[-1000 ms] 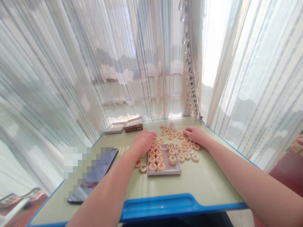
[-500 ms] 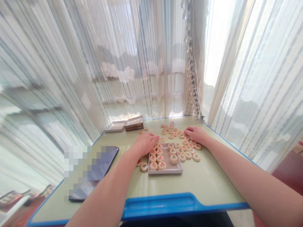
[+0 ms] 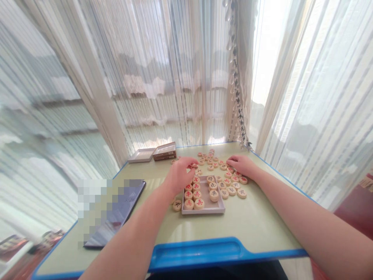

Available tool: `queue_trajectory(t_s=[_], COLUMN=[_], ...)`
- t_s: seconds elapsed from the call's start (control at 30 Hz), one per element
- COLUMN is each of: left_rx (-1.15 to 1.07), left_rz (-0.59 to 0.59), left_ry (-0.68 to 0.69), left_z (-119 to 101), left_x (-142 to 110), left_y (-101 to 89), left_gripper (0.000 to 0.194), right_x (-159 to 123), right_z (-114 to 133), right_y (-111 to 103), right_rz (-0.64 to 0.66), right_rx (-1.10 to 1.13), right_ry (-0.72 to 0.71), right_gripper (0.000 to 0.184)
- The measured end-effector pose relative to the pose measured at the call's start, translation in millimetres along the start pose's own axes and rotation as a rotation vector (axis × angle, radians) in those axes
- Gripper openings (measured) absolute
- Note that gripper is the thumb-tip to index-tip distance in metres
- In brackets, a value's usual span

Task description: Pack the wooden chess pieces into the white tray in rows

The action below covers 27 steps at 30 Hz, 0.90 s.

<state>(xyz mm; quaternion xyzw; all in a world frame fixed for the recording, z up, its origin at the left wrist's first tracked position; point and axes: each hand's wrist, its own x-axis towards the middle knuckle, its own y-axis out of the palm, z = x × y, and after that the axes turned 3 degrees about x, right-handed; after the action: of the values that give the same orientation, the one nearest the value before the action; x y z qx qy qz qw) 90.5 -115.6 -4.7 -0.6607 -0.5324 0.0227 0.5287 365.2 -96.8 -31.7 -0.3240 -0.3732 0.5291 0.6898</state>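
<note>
Above the far left corner of a shallow tray (image 3: 204,212), my left hand (image 3: 182,173) curls thumb and fingers around a round wooden xiangqi piece (image 3: 194,166), whose face I cannot read. Red-marked pieces (image 3: 197,195) fill two columns on the tray's left side. Along its right side stand several black-marked pieces (image 3: 213,195), with bare tray floor between. My right hand (image 3: 241,165) rests on the table to the right of the loose pieces (image 3: 223,167), its fingers stretched out and fingertips beside them. Nothing shows in its grasp.
Loose pieces lie scattered behind and right of the tray, and a black-marked one (image 3: 177,205) sits at its left. Small brown boxes (image 3: 164,152) and a pale lid-like tray (image 3: 142,155) stand at the back left. A tablet (image 3: 125,212), partly pixelated, lies left. Curtains hang behind the table.
My left hand has lifted slightly and turned, its fingers reaching farther back and bending around a piece. My right hand stays in place.
</note>
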Motion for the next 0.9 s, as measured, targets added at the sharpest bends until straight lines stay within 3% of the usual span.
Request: queue_trajectory(t_s=[0.1, 0.43, 0.73, 0.9], left_rx=[-0.041, 0.005, -0.292, -0.439], left_rz=[-0.012, 0.013, 0.195, 0.328], left_ry=[-0.037, 0.019, -0.111, -0.164], left_z=[-2, -10, -20, -27], left_x=[-1, -6, -10, -12], left_y=[0.0, 1.7, 1.3, -7.6], left_gripper=[0.033, 0.026, 0.014, 0.032], right_x=[0, 1, 1, 1], right_z=[0, -2, -2, -3], right_y=[0, 1, 2, 2], right_rz=[0.000, 0.003, -0.011, -0.010], right_rx=[-0.004, -0.010, -0.006, 0.008], right_ry=[0.001, 0.001, -0.012, -0.023], right_gripper=[0.027, 0.029, 0.027, 0.027])
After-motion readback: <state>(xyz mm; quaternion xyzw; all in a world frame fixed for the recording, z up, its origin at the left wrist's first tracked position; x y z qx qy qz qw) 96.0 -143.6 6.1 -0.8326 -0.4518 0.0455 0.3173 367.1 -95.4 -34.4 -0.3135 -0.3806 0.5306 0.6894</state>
